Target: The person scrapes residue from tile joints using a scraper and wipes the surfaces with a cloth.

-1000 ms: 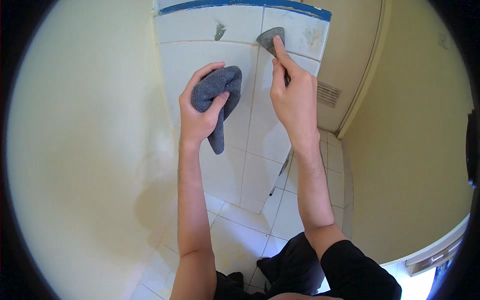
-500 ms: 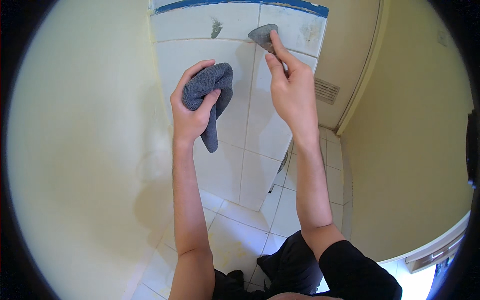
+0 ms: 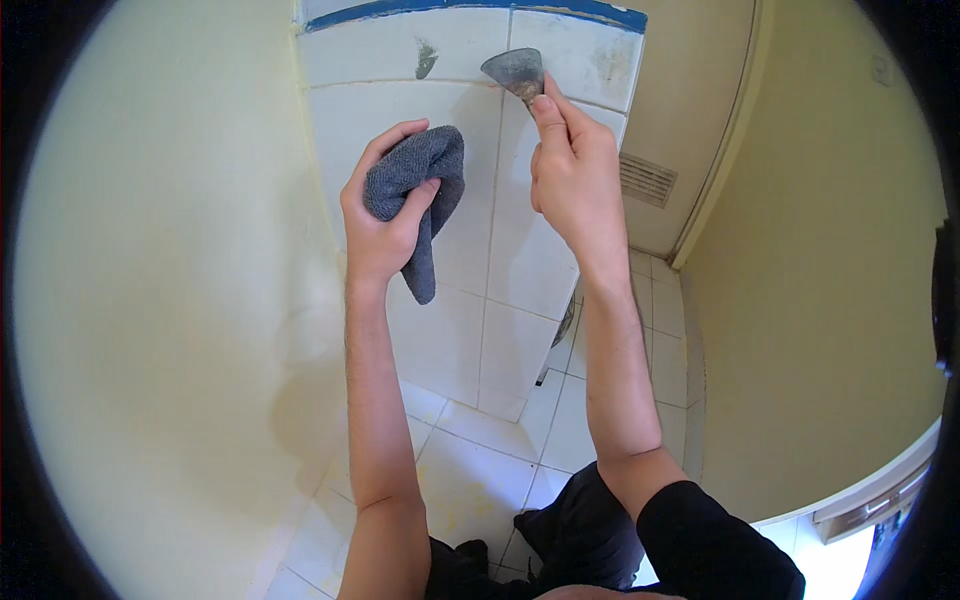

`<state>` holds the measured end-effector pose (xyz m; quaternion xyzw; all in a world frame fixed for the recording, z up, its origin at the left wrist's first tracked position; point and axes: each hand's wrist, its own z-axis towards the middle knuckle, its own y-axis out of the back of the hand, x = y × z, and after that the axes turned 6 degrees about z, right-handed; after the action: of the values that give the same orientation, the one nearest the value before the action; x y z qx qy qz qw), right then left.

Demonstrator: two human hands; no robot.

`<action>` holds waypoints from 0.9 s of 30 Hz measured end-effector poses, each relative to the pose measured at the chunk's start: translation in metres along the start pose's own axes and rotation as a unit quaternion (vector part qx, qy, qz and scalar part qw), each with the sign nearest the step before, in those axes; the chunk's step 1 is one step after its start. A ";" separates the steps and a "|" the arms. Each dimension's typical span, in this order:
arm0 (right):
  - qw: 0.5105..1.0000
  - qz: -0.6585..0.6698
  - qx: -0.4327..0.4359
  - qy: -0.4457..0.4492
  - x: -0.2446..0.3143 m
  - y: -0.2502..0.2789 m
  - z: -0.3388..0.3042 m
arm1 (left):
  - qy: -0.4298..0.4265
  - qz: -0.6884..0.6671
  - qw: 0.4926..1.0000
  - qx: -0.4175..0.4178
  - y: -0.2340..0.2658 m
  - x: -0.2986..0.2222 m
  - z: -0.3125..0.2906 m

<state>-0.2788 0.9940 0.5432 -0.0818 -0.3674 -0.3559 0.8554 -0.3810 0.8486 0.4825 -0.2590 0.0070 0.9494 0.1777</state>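
Observation:
A bunched dark grey cloth is gripped in my left hand, in front of the white tiled wall. One end of the cloth hangs down below the palm. My right hand is closed round a scraper with a flared, worn metal blade; its handle is hidden in the fingers. The blade is at the upper tiles, beside a vertical grout line. I cannot tell whether its edge touches them. A dark grey-green patch marks the tile to the blade's left, and a fainter smudge lies to its right.
Blue edging tops the tiled wall. A cream wall rises close on the left. To the right stand a door with a vent grille and another plain wall. White floor tiles lie below, with yellowish stains.
The scraper has shifted slightly left, and more of its blade faces me. My right index finger has drawn back from the blade. My left hand and the cloth have hardly moved.

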 end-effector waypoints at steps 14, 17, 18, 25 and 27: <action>0.992 -0.090 -0.043 0.075 0.004 0.000 -0.012 | 0.021 0.023 1.000 0.006 0.003 0.007 -0.003; 0.991 -0.128 0.004 0.042 0.015 0.006 -0.011 | 0.022 0.021 1.000 0.002 0.003 0.008 -0.004; 0.991 -0.129 0.003 0.042 0.011 0.003 -0.011 | 0.023 0.020 1.000 0.003 0.003 0.009 -0.005; 0.995 -0.083 0.010 0.051 0.015 -0.001 -0.012 | 0.023 0.021 0.999 0.006 0.003 0.006 -0.004; 0.995 -0.090 0.011 0.036 0.014 -0.003 -0.012 | 0.022 0.021 1.000 0.007 0.004 0.007 -0.004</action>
<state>-0.2671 0.9794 0.5438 -0.0257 -0.3458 -0.4298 0.8337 -0.3853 0.8470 0.4752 -0.2786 0.0229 0.9469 0.1590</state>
